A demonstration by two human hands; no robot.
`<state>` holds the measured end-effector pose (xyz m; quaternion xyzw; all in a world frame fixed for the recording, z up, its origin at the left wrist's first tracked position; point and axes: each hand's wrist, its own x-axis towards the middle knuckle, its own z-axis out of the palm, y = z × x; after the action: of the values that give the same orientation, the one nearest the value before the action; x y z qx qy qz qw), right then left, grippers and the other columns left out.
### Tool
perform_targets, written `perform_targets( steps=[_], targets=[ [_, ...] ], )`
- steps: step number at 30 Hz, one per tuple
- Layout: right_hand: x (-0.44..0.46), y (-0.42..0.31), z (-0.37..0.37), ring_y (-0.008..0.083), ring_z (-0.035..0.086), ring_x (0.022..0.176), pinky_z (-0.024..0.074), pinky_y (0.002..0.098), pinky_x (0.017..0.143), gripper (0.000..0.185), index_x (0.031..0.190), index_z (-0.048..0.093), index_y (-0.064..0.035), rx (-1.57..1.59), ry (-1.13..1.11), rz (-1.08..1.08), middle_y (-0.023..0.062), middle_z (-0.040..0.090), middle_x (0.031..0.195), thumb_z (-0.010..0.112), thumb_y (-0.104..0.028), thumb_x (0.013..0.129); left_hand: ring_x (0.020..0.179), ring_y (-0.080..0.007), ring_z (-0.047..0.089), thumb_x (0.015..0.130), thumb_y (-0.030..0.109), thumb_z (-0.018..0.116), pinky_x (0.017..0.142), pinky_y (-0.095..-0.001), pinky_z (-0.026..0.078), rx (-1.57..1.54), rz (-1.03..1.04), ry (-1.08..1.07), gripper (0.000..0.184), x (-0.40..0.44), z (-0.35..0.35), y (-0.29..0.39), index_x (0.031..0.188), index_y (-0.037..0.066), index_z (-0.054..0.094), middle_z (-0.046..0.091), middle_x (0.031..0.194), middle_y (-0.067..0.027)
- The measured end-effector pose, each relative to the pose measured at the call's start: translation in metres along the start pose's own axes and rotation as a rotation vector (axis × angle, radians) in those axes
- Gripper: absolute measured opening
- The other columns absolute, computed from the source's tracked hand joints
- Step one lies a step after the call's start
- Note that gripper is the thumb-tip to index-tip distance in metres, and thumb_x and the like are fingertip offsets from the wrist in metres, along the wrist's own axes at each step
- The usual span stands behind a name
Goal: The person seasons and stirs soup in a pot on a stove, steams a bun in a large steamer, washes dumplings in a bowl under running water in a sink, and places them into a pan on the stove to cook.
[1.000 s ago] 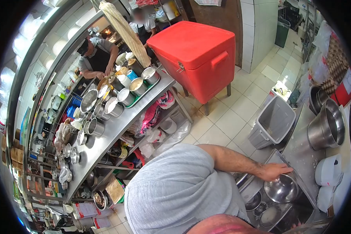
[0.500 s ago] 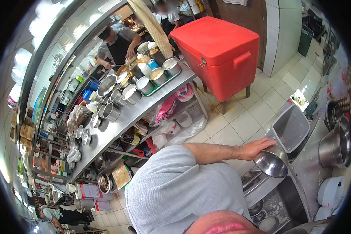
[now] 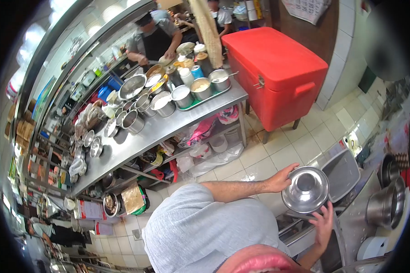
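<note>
My left hand grips a shiny steel bowl by its rim, the fingers partly behind the metal. The bowl's round face is turned toward the camera, above the sink edge. Close to its lower right rim is my right hand, with the fingers spread apart; whether a fingertip touches the rim I cannot tell. Beyond the bowl stands a grey plastic bin. Part of the sink basin shows below my right hand.
Large steel pots stand on the right counter. A red cooler on legs stands behind, beside a long steel table holding several pots and bowls. A co-worker works with both hands across that table.
My right hand has come into view beside the bowl. My left hand and the bowl have shifted slightly left, and the bowl has turned more squarely toward the camera. The whole view has shifted.
</note>
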<state>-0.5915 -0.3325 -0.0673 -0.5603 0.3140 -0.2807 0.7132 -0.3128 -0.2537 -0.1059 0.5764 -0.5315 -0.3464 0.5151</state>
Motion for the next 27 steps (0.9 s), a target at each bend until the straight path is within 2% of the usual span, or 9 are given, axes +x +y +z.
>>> perform_targets(
  steps=[1, 4, 6, 8, 12, 14, 16, 18, 27],
  targets=[
    [0.014, -0.003, 0.031, 0.017, 0.052, 0.092, 0.0516, 0.024, 0.063, 0.071, 0.136, 0.021, -0.0013, 0.076, -0.011, 0.046, 0.0129, 0.042, 0.122, 0.058, -0.002, 0.075, 0.12, -0.0267, 0.037, 0.072, -0.004, 0.047, 0.102, -0.0333, 0.029, -0.004, -0.002, 0.027, 0.068, -0.005, -0.011, -0.002, 0.134, 0.003, 0.02, 0.036, 0.128, -0.0183],
    [0.056, 0.033, 0.072, 0.0175, 0.05, 0.096, 0.04, 0.0269, 0.085, 0.056, 0.128, 0.033, 0.0041, -0.119, 0.062, -0.062, 0.0119, 0.046, 0.119, 0.052, 0.002, 0.075, 0.111, -0.0246, 0.045, 0.076, 0.005, 0.053, 0.096, -0.0333, 0.036, -0.033, -0.018, 0.032, 0.069, -0.027, -0.055, 0.004, 0.135, 0.004, 0.018, 0.037, 0.129, -0.0172],
    [0.074, 0.05, 0.096, 0.0181, 0.049, 0.098, 0.0365, 0.0267, 0.088, 0.054, 0.126, 0.036, 0.0047, -0.155, 0.048, -0.081, 0.0114, 0.048, 0.116, 0.051, 0.002, 0.074, 0.095, -0.0212, 0.053, 0.078, 0.017, 0.06, 0.084, -0.0323, 0.044, -0.064, -0.262, -0.079, 0.072, -0.046, -0.098, 0.036, 0.136, 0.005, 0.018, 0.039, 0.127, -0.0167],
    [0.089, 0.066, 0.121, 0.0186, 0.048, 0.099, 0.033, 0.0266, 0.091, 0.053, 0.124, 0.038, 0.0053, -0.184, 0.048, -0.107, 0.0109, 0.05, 0.113, 0.05, 0.002, 0.073, 0.082, -0.018, 0.054, 0.078, 0.026, 0.064, 0.072, -0.0299, 0.048, 0.147, -0.049, 0.102, 0.072, -0.066, -0.145, 0.03, 0.134, 0.004, 0.024, 0.044, 0.118, -0.0145],
    [0.111, 0.118, 0.156, 0.0184, 0.053, 0.091, 0.044, 0.0268, 0.079, 0.055, 0.124, 0.038, 0.0035, -0.114, 0.15, 0.037, 0.0111, 0.052, 0.109, 0.047, 0.002, 0.07, 0.081, -0.0196, 0.053, 0.076, 0.023, 0.063, 0.074, -0.0322, 0.045, 0.399, -0.016, 0.593, 0.054, -0.135, -0.312, 0.059, 0.12, 0.0, 0.044, 0.049, 0.108, -0.0143],
    [0.116, 0.126, 0.189, 0.0184, 0.057, 0.079, 0.0525, 0.0273, 0.056, 0.054, 0.124, 0.039, -0.0001, -0.17, 0.305, 0.189, 0.0115, 0.054, 0.105, 0.046, 0.0, 0.07, 0.073, -0.0185, 0.054, 0.074, 0.016, 0.065, 0.07, -0.0307, 0.046, 0.633, 0.063, 0.86, 0.045, -0.181, -0.411, 0.053, 0.114, 0.0, 0.049, 0.052, 0.101, -0.0131],
    [0.123, 0.145, 0.217, 0.0187, 0.059, 0.069, 0.0496, 0.0272, 0.036, 0.053, 0.123, 0.04, -0.0031, -0.172, 0.423, 0.207, 0.0113, 0.055, 0.102, 0.045, -0.001, 0.07, 0.075, -0.0158, 0.054, 0.075, 0.012, 0.065, 0.065, -0.027, 0.046, 0.858, 0.063, 1.089, 0.034, -0.231, -0.51, 0.059, 0.106, 0.002, 0.055, 0.054, 0.097, -0.0099],
    [0.126, 0.159, 0.252, 0.0188, 0.057, 0.055, 0.0472, 0.0254, 0.033, 0.049, 0.117, 0.044, -0.0029, -0.153, 0.535, 0.198, 0.0111, 0.055, 0.09, 0.045, -0.003, 0.069, 0.07, -0.0157, 0.055, 0.075, 0.012, 0.063, 0.063, -0.0264, 0.046, 0.97, 0.04, 1.223, 0.031, -0.282, -0.606, 0.054, 0.104, 0.001, 0.057, 0.054, 0.095, -0.0102],
    [0.127, 0.18, 0.344, 0.0199, 0.053, 0.049, 0.0462, 0.0253, 0.033, 0.034, 0.103, 0.049, -0.0044, -0.141, 0.718, 0.264, 0.0087, 0.052, 0.08, 0.042, -0.002, 0.069, 0.084, -0.0332, 0.056, 0.075, 0.013, 0.053, 0.078, -0.0392, 0.044, 1.263, -0.423, 1.476, 0.019, -0.425, -0.943, -0.024, 0.088, 0.003, 0.064, 0.058, 0.09, -0.0185]
  ],
)
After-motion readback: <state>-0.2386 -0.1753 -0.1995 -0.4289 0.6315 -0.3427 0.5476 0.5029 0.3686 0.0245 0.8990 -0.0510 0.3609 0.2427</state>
